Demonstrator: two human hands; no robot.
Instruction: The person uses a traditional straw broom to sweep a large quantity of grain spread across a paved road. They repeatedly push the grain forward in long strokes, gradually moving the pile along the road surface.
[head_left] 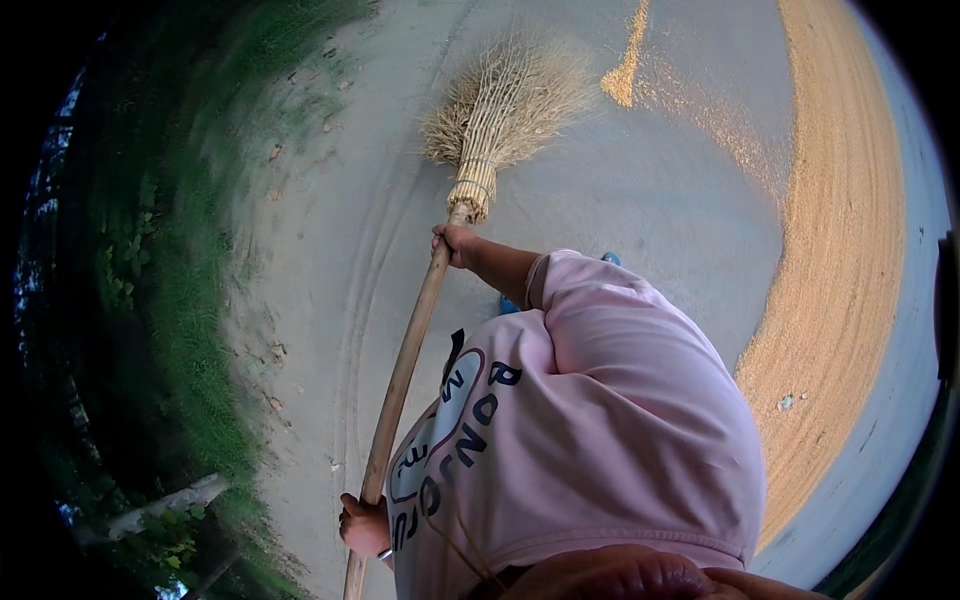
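A large twig broom [510, 110] with a long wooden handle slants across the view, its bristles spread at the top on the grey pavement. My right hand [457, 246] is closed round the handle just below the bound neck of the twigs. Lower down, beside my chest, my left hand [364, 524] grips the same handle near the bottom of the view. A band shows at that wrist. Right of the bristles lies a thin trail of yellow grain [622, 82], with loose kernels scattered from it toward the right.
A wide, long bed of yellow grain [835, 280] runs along the right side. Green grass [190, 330] and dark plants border the pavement on the left, with a pale log [170, 506] at lower left. Parts of blue shoes [509, 305] show beyond my pink shirt.
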